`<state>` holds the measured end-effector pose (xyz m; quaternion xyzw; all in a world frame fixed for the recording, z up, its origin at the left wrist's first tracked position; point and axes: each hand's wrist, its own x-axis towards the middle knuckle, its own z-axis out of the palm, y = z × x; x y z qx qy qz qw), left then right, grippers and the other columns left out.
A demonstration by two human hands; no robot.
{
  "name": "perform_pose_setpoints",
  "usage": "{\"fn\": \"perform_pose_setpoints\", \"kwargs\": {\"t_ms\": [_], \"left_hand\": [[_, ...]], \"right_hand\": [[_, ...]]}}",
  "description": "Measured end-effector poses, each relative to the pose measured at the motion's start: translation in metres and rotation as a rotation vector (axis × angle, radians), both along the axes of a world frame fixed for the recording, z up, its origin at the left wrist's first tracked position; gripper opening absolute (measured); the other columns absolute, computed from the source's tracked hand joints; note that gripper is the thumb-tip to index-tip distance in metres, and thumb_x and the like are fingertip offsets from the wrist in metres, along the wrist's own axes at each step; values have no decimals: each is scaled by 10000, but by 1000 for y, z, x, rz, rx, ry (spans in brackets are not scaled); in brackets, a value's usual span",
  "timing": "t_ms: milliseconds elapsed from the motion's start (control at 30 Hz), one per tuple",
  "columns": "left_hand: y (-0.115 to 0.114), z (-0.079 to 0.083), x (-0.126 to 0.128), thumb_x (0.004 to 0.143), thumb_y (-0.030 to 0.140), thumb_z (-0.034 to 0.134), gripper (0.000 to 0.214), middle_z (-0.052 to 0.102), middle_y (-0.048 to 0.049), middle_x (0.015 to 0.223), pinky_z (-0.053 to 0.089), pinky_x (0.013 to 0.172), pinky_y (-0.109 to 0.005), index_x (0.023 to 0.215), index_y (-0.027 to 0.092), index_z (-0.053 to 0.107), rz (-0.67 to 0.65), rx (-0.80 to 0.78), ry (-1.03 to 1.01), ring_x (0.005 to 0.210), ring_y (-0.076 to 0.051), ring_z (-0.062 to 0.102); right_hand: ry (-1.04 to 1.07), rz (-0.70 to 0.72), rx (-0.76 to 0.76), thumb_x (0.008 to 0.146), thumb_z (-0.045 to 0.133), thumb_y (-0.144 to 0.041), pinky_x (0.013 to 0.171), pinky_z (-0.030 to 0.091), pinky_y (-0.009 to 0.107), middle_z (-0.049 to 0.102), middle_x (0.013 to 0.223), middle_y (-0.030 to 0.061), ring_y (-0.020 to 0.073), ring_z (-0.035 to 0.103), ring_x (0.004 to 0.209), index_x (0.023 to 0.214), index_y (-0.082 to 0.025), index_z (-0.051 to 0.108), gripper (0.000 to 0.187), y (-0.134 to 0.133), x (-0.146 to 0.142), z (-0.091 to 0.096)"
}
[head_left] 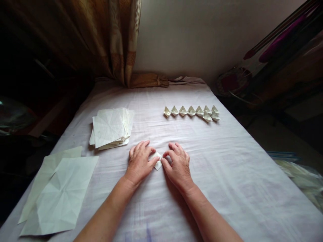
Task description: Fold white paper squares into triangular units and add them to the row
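Forearms [111, 208] are cut off; fingers [151, 163] partly hide folded paper [157, 165].

One head-worn view, looking forward and down over left hand [140, 162] and right hand [178, 164] (at close range), wall [181, 40] beyond.

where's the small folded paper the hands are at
In the head view, the small folded paper lies on the pale cloth, below the picture's middle, between the left hand and the right hand, nearer than the row of folded pieces.
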<state>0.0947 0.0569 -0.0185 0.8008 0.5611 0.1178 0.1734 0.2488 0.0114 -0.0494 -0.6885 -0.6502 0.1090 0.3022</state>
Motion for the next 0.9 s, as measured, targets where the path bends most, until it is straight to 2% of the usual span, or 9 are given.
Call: {"fn": "perform_pose_setpoints", "kwargs": {"t_ms": [233,367,467,667,767,833,900], "left_hand": [[5,5,10,805,245,676,97,568,-89,1355,319,1076,-491,887,220,630,-21,-34,38,1313,-274,447],[7,7,10,808,245,672,177,536,-99,1381,314,1073,-501,982,237,639,-40,-18,57,1321,-278,430],[8,13,9,810,238,671,175,514,-93,1397,297,1077,-516,983,264,660,-86,-23,89,1333,-282,413],[18,24,6,772,229,693,89,543,-88,1342,291,1080,-484,838,223,633,-228,-87,96,1314,-274,421],[17,28,3,766,229,676,79,637,-70,1143,382,986,-414,809,216,611,-212,-126,74,1142,-259,539],[14,29,1,785,227,635,61,672,-45,940,445,847,-352,841,216,611,-173,-171,70,935,-230,608],[9,28,-2,796,223,602,110,673,-17,825,455,737,-308,904,221,623,-142,-209,50,790,-202,618]], "right_hand": [[-8,21,22,839,622,-252,1020,330,546,588,1297,110,335,413,1324,905,-220,673,89,-2,2,-2],[-18,39,29,826,639,-268,1034,320,548,573,1314,118,339,399,1335,959,-217,676,147,-2,3,-4],[-19,40,42,811,646,-265,1043,316,544,569,1320,128,338,398,1337,1005,-207,665,203,-3,3,-5],[8,46,79,795,607,-230,1043,321,541,564,1325,126,330,401,1337,1022,-214,654,233,-4,4,-5],[31,49,86,797,601,-241,1048,315,537,575,1314,123,323,408,1335,1027,-213,652,238,-4,5,-6],[45,51,94,803,598,-254,1046,319,530,592,1296,119,318,424,1324,1035,-210,648,242,-4,6,-7],[57,51,105,804,598,-265,1044,322,521,611,1276,113,313,443,1311,1042,-210,643,248,-3,6,-8]]}}
